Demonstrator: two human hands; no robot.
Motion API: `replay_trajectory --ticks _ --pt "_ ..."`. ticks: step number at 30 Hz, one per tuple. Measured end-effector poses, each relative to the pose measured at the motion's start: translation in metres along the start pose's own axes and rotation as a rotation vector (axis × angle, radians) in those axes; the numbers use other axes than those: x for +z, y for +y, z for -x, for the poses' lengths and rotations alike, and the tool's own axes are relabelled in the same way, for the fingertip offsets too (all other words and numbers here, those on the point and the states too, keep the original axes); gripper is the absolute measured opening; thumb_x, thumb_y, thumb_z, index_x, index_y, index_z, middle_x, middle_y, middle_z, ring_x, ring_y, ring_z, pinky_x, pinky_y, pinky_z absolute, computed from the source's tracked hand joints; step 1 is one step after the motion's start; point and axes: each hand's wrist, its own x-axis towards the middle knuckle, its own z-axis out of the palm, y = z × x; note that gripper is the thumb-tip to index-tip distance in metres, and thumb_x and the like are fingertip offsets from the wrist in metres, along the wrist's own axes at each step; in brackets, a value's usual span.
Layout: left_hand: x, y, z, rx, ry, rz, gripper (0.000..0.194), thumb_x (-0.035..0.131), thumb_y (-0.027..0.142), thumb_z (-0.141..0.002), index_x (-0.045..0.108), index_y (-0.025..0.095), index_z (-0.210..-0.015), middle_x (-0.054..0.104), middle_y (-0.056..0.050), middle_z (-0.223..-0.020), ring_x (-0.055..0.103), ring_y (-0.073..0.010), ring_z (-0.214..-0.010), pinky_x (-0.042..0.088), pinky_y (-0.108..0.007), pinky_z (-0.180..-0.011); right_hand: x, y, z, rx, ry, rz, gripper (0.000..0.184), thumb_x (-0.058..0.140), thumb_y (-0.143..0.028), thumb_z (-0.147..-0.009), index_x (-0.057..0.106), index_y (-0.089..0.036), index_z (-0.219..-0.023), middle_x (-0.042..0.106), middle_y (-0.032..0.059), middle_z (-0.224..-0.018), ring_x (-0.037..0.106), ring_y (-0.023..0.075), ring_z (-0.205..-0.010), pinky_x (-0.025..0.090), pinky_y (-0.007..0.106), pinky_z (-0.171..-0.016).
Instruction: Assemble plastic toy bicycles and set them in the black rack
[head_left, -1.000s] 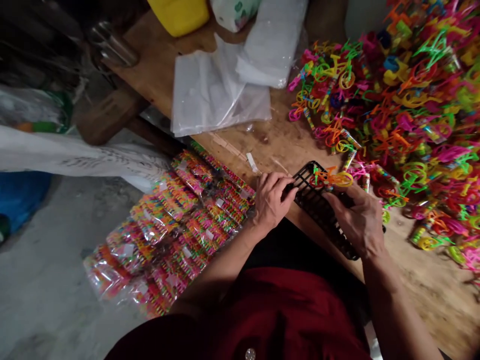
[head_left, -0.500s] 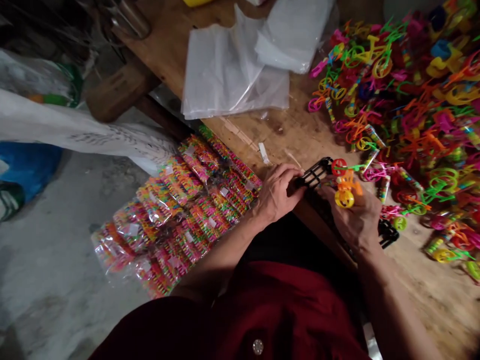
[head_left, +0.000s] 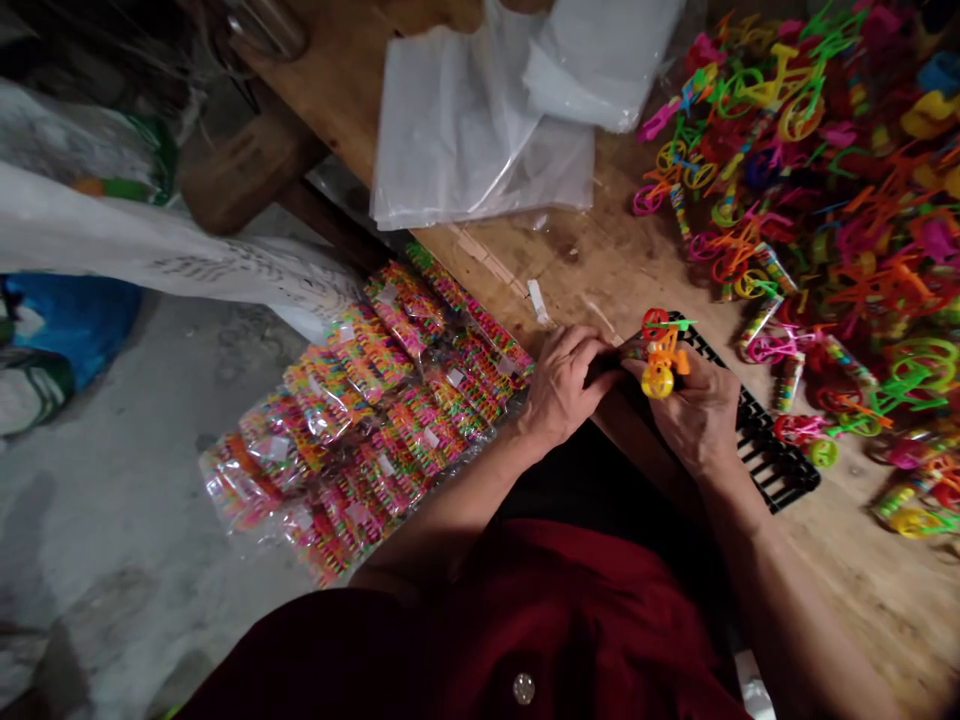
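Observation:
At the table's edge lies a long black plastic rack point(head_left: 772, 455) with rows of slots. My left hand point(head_left: 564, 388) is closed around its near-left end, thumb and fingers pressed on it. My right hand point(head_left: 697, 408) is closed on a small toy bicycle point(head_left: 663, 352) with an orange frame, a red wheel and a yellow wheel. The right hand is over the rack and hides its middle part. Whether the bicycle's lower end touches the rack, I cannot tell.
A big heap of colourful toy bicycles point(head_left: 847, 220) covers the right of the wooden table point(head_left: 480, 290). Clear plastic bags point(head_left: 480, 130) lie at the back. Left of the table's edge, below, are packed bags of toys point(head_left: 390, 420). A wooden beam point(head_left: 251, 175) juts out at left.
My right hand has shifted slightly left with the toy bicycle, nearer my left hand. The black rack now lies flatter, with more of its slots showing.

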Motion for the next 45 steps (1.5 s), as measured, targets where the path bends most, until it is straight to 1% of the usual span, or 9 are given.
replay_trajectory --ticks 4,10,16,20,25,31,36,39,45 --pt "0.001 0.000 0.001 0.011 0.014 0.006 0.008 0.069 0.018 -0.093 0.068 0.015 -0.101 0.072 -0.007 -0.108 0.064 -0.0208 -0.100 0.053 -0.035 -0.094 0.008 -0.009 0.001 -0.095 0.074 0.231 0.008 0.061 -0.023 -0.089 0.068 -0.020 -0.086 0.069 0.0031 -0.077 0.062 0.0170 -0.070 0.049 0.029 -0.065" --pt "-0.005 -0.002 0.000 0.004 -0.043 0.012 0.009 0.066 0.012 -0.090 0.069 0.017 -0.096 0.073 -0.007 -0.108 0.065 -0.0208 -0.103 0.053 -0.037 -0.097 0.016 -0.016 0.003 -0.007 0.051 0.249 0.015 0.057 -0.027 -0.094 0.069 -0.021 -0.089 0.071 0.0051 -0.079 0.064 0.0190 -0.072 0.050 0.031 -0.068" --pt "-0.025 0.009 0.001 -0.080 -0.129 0.236 0.048 0.057 0.010 -0.081 0.058 0.018 -0.128 0.069 -0.010 -0.127 0.068 -0.0201 -0.114 0.057 -0.034 -0.099 0.023 -0.010 0.006 -0.085 0.074 0.231 0.018 0.051 -0.023 -0.096 0.067 -0.021 -0.088 0.070 0.0069 -0.083 0.063 0.0207 -0.080 0.049 0.032 -0.073" --pt "-0.029 0.026 0.007 0.010 -0.146 0.326 0.066 0.060 0.024 -0.084 0.042 0.017 -0.147 0.061 -0.015 -0.143 0.063 -0.0241 -0.130 0.054 -0.037 -0.109 0.027 -0.008 0.007 -0.086 0.055 0.247 0.023 0.046 -0.024 -0.099 0.065 -0.021 -0.086 0.068 0.0069 -0.081 0.058 0.0198 -0.075 0.046 0.032 -0.070" --pt "-0.018 0.039 0.003 -0.118 -0.007 0.236 0.048 0.057 0.033 -0.099 0.047 0.015 -0.142 0.073 -0.016 -0.126 0.074 -0.0217 -0.112 0.061 -0.033 -0.094 0.027 -0.008 0.003 -0.095 0.016 0.236 0.020 0.046 -0.020 -0.098 0.066 -0.018 -0.094 0.070 0.0090 -0.088 0.059 0.0205 -0.081 0.048 0.031 -0.074" --pt "-0.008 0.042 -0.006 -0.067 0.075 -0.132 0.028 0.052 0.032 -0.103 0.067 0.016 -0.120 0.081 -0.014 -0.100 0.080 -0.0242 -0.084 0.061 -0.031 -0.074 -0.013 -0.013 0.025 -0.040 0.089 0.278 0.021 0.051 -0.020 -0.096 0.066 -0.019 -0.110 0.073 0.0095 -0.102 0.066 0.0211 -0.088 0.051 0.032 -0.078" --pt "-0.012 0.038 -0.007 -0.024 0.022 -0.118 0.036 0.053 0.030 -0.103 0.064 0.021 -0.136 0.078 -0.012 -0.119 0.080 -0.0211 -0.085 0.062 -0.029 -0.073 -0.068 0.004 0.041 0.239 0.322 0.723 0.032 0.055 -0.043 -0.099 0.069 -0.019 -0.115 0.071 0.0141 -0.107 0.064 0.0274 -0.086 0.044 0.037 -0.070" --pt "-0.014 0.037 -0.010 -0.012 -0.019 -0.096 0.036 0.052 0.026 -0.102 0.064 0.021 -0.136 0.078 -0.011 -0.120 0.080 -0.0207 -0.089 0.063 -0.029 -0.078 -0.075 0.020 0.037 0.265 0.293 0.802 0.026 0.057 -0.040 -0.097 0.069 -0.018 -0.103 0.069 0.0145 -0.096 0.062 0.0294 -0.088 0.043 0.039 -0.073" --pt "-0.024 0.043 -0.016 -0.062 -0.020 -0.080 0.019 0.059 0.028 -0.097 0.073 0.017 -0.097 0.079 -0.007 -0.079 0.077 -0.0188 -0.069 0.059 -0.025 -0.067 -0.080 0.026 0.037 0.318 0.325 0.802 0.017 0.056 -0.031 -0.096 0.069 -0.020 -0.096 0.072 0.0117 -0.096 0.061 0.0255 -0.084 0.040 0.039 -0.076"
